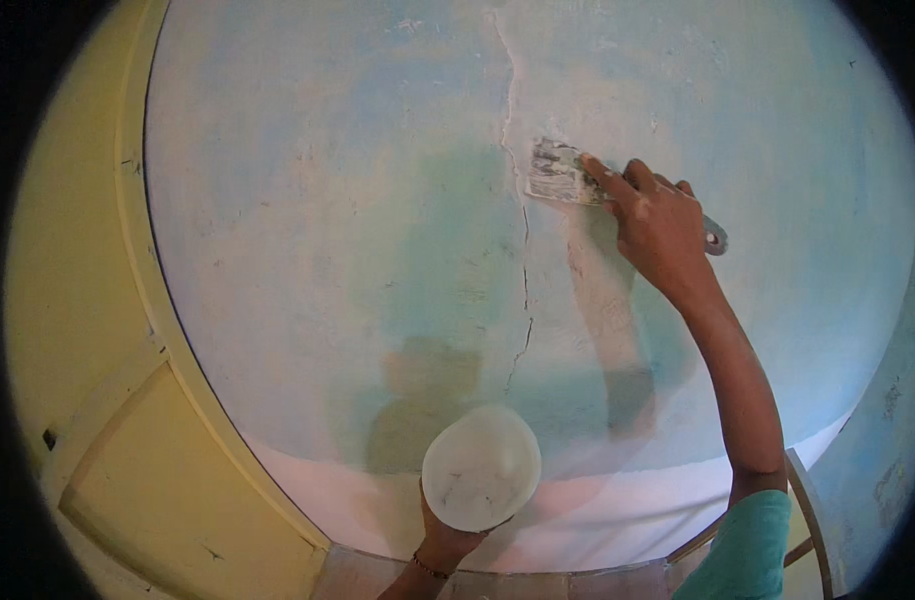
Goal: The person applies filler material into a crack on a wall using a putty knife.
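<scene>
Nearest to us, our left hand (445,540) grips a round white plate (481,467) from below, tilted up toward the wall and smeared with pale filler. Up and to the right of it, our right hand (657,225) is closed around the handle of a putty knife (562,175), forefinger stretched along the blade, which lies flat on the blue-green wall (307,230) just right of a long vertical crack (522,230). That crack runs from above the knife down toward the plate. A yellow door frame (142,260) curves well off to the left of both hands.

We judge the main risk is pressure: bearing down too hard beside the crack could flake loose plaster or drag filler out. With the plate tilted so steeply, the filler might also slide off.
</scene>
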The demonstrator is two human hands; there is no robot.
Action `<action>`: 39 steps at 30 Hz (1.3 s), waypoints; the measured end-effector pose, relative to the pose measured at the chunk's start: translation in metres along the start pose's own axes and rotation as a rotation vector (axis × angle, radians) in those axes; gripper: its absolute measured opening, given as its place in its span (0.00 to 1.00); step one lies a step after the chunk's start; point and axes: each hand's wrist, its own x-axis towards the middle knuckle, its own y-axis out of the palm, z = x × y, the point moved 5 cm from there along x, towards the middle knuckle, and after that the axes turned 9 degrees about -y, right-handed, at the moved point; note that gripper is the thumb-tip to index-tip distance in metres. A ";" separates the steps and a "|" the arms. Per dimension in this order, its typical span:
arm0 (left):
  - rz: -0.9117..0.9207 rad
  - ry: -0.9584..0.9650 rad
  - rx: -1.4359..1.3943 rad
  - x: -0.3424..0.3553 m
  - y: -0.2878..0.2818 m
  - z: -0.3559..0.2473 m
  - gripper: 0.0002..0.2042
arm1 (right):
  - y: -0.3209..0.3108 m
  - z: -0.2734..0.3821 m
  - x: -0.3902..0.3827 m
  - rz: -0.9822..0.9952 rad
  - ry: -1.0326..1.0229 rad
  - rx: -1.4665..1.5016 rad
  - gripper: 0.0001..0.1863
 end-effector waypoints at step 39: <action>-0.003 -0.012 -0.060 -0.009 -0.011 0.007 0.34 | -0.013 -0.030 -0.009 0.073 0.013 -0.009 0.21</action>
